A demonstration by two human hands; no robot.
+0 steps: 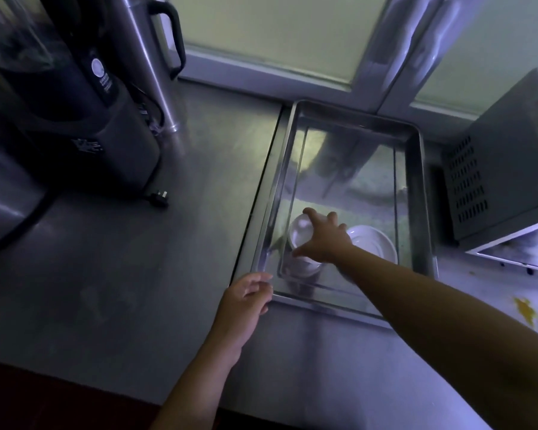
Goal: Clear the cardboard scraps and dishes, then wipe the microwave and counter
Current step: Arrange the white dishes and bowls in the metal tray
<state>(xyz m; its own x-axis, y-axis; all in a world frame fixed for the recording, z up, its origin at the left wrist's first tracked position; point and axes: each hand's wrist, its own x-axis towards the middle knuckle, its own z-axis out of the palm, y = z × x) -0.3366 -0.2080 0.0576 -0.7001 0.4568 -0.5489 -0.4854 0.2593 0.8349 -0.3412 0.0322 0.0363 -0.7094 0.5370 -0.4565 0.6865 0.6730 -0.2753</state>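
Note:
A deep steel tray (pixel 415 193) sits on the metal counter (pixel 143 274). Inside its near end stands a white cup (pixel 300 234), and my right hand (pixel 322 238) grips it from above by the rim. Right of the cup lies a white plate (pixel 376 243), partly hidden by my right wrist. My left hand (pixel 246 301) hovers at the tray's near left corner, fingers loosely curled, holding nothing. The microwave (pixel 507 181) stands at the right, its side vents facing the tray.
A dark blender (pixel 84 119) and a steel urn (pixel 146 57) stand at the back left, with a loose plug (pixel 159 198) on the counter. A yellow stain (pixel 525 310) marks the counter at the right. A window runs behind the tray.

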